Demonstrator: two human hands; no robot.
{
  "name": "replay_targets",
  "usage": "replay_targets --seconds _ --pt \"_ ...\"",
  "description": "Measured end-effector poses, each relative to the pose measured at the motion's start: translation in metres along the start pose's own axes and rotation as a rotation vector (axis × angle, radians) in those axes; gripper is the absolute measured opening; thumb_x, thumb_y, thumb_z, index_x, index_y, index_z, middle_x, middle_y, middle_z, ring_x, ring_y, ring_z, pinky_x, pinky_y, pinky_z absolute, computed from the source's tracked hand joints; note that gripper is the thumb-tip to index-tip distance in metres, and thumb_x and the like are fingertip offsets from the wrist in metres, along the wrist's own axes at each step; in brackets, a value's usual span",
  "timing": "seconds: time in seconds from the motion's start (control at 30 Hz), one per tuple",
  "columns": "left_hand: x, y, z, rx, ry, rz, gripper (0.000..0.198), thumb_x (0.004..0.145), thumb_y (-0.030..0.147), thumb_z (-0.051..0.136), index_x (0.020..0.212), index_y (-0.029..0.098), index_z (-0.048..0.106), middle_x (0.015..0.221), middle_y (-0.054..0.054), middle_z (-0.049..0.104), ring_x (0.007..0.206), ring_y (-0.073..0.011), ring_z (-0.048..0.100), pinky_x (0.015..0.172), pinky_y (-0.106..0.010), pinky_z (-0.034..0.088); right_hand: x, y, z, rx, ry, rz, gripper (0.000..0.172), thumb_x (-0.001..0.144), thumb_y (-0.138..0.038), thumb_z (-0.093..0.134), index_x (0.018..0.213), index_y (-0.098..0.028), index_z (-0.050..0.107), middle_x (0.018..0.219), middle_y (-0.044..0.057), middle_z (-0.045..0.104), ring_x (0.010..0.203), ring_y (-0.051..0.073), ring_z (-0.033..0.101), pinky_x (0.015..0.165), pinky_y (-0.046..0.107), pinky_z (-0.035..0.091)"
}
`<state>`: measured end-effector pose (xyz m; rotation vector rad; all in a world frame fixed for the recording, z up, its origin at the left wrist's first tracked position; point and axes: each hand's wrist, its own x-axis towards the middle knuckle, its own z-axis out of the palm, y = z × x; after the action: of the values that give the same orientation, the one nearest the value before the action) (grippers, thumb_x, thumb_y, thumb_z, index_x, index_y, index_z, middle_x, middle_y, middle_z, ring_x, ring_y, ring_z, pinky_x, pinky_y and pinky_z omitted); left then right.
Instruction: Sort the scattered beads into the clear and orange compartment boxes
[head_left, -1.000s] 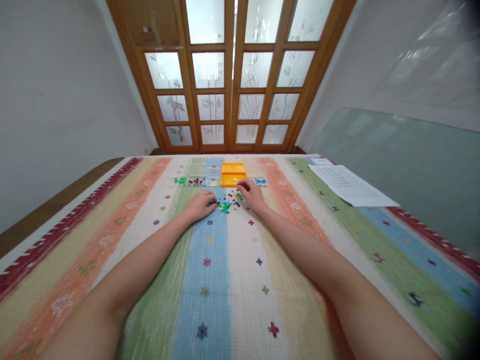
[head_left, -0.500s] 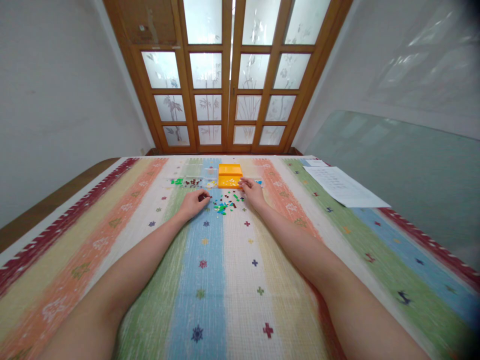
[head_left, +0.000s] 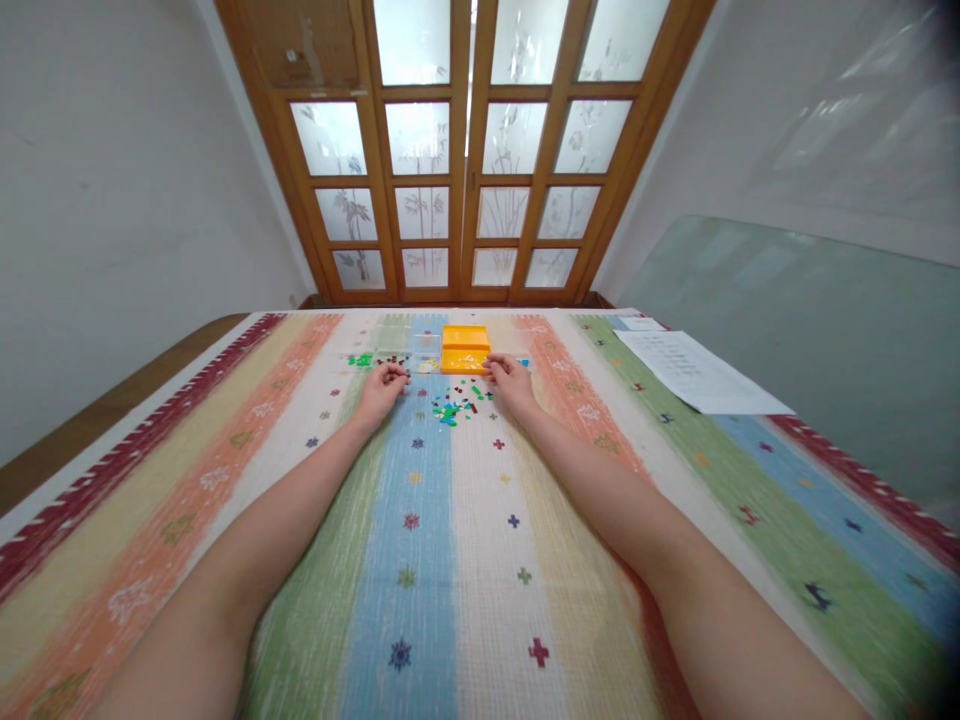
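Observation:
My left hand [head_left: 381, 392] is closed in a pinch, with a small dark piece [head_left: 407, 375] at its fingertips, close to a clear box compartment of brown pieces [head_left: 391, 361]. My right hand [head_left: 511, 380] is beside the right edge of an open yellow box [head_left: 466, 337], its fingers drawn together; what they hold, if anything, is too small to make out. White bits lie in the box's front half. Between my hands, a loose pile of small green, blue, brown and white pieces [head_left: 452, 409] lies on the striped tablecloth [head_left: 487, 550].
Green pieces [head_left: 360, 360] sit in a clear container at the left, yellow pieces [head_left: 428, 366] next to the yellow box. Some blue pieces [head_left: 523, 362] show behind my right hand. A printed paper sheet [head_left: 697, 370] lies at the right; wooden glazed doors [head_left: 465, 200] stand beyond the table.
My left hand has moved away from the loose pile, left and farther from me, towards the brown pieces. The right hand stays by the yellow box. The view has shifted slightly.

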<state>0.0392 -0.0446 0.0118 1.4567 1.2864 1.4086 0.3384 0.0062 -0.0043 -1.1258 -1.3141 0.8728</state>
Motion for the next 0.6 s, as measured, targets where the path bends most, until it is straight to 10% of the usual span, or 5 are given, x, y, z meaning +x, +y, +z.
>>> replay_targets --seconds 0.6 --pt "0.014 -0.007 -0.021 0.036 0.186 0.004 0.020 0.082 0.032 0.061 0.098 0.020 0.063 0.089 -0.003 0.065 0.067 -0.0141 0.054 0.059 -0.024 0.042 -0.010 -0.014 0.002 -0.031 -0.013 -0.016 0.030 0.086 -0.042 0.057 0.104 -0.020 0.069 0.098 0.007 0.075 0.090 0.021 0.071 0.081 0.036 0.060"
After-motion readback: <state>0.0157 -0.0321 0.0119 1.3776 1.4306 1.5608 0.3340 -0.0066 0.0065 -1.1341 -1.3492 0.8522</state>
